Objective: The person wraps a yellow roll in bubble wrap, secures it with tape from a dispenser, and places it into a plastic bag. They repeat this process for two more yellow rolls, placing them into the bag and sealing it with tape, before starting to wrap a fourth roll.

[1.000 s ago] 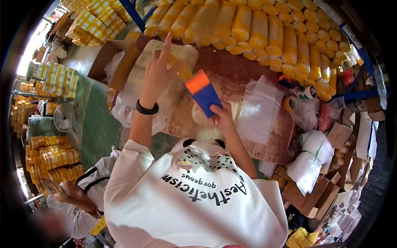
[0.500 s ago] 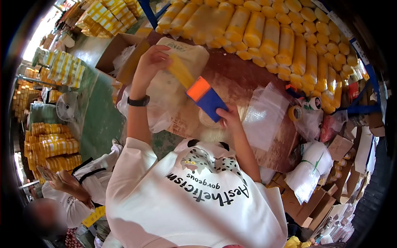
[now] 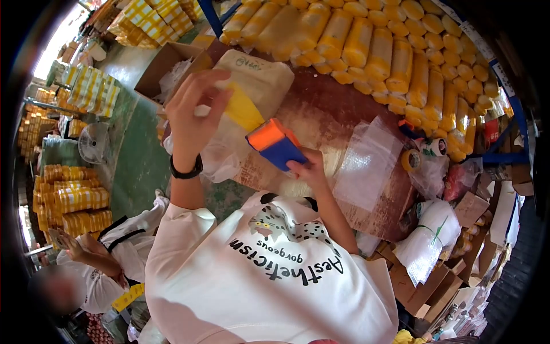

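Note:
My right hand (image 3: 307, 167) grips the lower end of a blue and orange block-like object (image 3: 279, 144), its orange end tilted up toward the left. A translucent yellow strip (image 3: 244, 110) stretches from that orange end up to my left hand (image 3: 199, 103). The thumb and fingertips of this hand close around the strip's far end, with a dark band on the wrist. Beneath the strip lies a pale, full-looking bag (image 3: 263, 80) with green print. Flat clear plastic bags (image 3: 366, 166) rest on the worn red table (image 3: 321, 103) right of my right hand.
Many yellow wrapped rolls (image 3: 378, 57) are piled along the table's far side. An open cardboard box (image 3: 166, 71) stands at the left. Tape rolls (image 3: 411, 160) and a tied white bundle (image 3: 427, 235) are at the right. Another person (image 3: 106, 258) is at the lower left.
My left hand has moved left and nearer the camera. The blue and orange object has shifted slightly left and turned, showing more of its orange end.

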`<action>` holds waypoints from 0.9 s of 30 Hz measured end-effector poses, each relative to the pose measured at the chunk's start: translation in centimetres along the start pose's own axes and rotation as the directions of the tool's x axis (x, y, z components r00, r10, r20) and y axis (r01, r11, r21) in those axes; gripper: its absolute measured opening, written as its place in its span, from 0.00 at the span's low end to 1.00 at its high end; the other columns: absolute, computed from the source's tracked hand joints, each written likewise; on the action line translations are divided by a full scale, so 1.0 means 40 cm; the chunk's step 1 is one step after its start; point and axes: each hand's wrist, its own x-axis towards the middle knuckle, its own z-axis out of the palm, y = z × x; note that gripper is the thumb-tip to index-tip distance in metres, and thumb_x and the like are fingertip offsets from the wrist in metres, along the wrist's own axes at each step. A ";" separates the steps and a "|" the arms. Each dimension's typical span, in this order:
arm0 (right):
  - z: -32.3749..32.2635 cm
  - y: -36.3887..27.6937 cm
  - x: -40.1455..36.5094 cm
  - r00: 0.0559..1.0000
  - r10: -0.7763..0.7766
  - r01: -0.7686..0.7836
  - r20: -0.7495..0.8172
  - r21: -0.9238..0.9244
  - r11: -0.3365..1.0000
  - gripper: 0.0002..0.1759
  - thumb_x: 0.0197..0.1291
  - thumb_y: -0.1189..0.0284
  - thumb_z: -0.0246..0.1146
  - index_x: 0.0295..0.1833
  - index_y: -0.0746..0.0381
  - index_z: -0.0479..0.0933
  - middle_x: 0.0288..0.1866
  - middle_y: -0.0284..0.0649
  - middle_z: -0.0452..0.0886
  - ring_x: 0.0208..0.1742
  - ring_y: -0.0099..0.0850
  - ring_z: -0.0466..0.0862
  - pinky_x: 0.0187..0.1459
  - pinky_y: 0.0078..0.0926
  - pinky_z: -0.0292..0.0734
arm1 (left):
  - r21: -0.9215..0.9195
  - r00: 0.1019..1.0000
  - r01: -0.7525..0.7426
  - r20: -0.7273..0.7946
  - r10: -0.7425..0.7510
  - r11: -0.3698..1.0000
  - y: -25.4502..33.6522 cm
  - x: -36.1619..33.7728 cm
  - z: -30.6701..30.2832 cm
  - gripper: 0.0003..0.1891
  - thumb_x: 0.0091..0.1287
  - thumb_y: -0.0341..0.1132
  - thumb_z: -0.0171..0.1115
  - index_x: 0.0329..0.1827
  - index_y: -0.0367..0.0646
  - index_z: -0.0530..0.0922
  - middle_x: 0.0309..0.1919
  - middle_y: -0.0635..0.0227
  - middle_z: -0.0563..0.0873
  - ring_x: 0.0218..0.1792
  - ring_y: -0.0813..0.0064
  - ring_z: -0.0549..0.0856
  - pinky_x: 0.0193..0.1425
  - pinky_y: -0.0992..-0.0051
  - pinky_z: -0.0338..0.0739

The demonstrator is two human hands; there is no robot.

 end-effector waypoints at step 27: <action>0.045 0.009 -0.020 0.790 -0.605 0.484 0.101 -0.708 0.514 0.12 0.36 0.73 0.73 0.27 0.63 0.77 0.33 0.37 0.81 0.36 0.34 0.81 0.29 0.27 0.77 | 0.277 0.956 0.260 0.063 -0.288 0.925 -0.007 -0.040 -0.046 0.14 0.52 0.25 0.67 0.44 0.40 0.82 0.53 0.64 0.76 0.25 0.77 0.83 0.29 0.78 0.78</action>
